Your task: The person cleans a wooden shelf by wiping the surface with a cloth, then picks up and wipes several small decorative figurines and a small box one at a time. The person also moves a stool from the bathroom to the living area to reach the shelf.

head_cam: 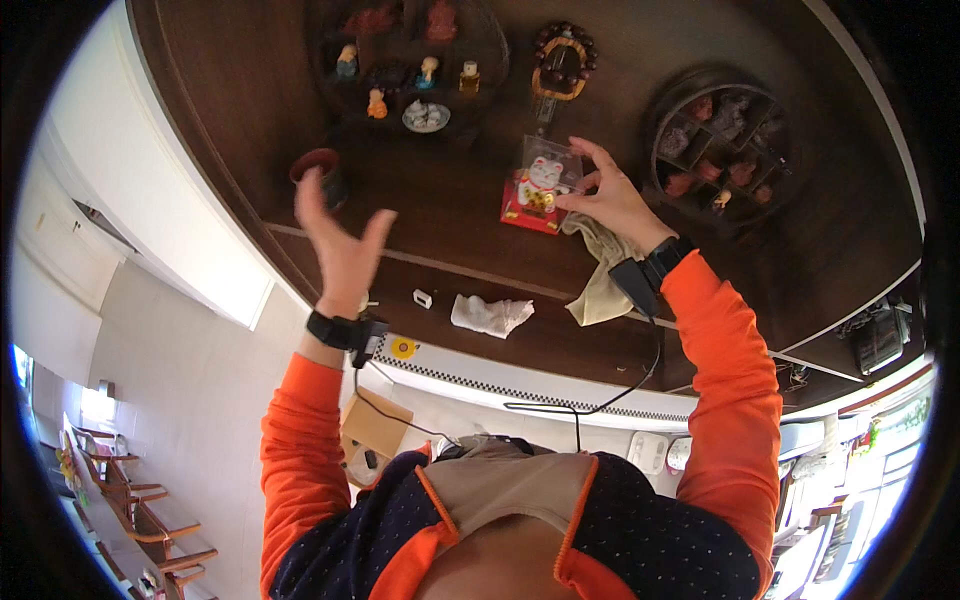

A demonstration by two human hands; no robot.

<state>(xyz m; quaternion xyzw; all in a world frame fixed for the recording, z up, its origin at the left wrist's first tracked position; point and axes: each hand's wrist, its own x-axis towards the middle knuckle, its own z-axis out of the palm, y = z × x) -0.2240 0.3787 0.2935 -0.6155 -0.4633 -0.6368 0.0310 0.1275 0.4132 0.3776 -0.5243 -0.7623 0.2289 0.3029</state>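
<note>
A white lucky-cat figurine [544, 174] sits on a red base [529, 218] inside a clear display case [534, 144]. My right hand [619, 199] holds this case by its right side, the thumb at the front and the fingers toward the back. Below that hand, an olive-green cloth [604, 274] drapes over the shelf edge. My left hand [341, 247] is slightly blurred, thumb spread from the fingers. Its fingertips overlap a dark cup with a reddish rim [319, 159]; whether they touch it I cannot tell.
A round display rack [656, 139] with small carvings stands right of the case. Behind are a beaded bracelet on a stand [559, 71], small monk figurines [377, 103] and a white dish [426, 116]. A crumpled white tissue [491, 315] and a small white device [422, 298] lie on the lower ledge.
</note>
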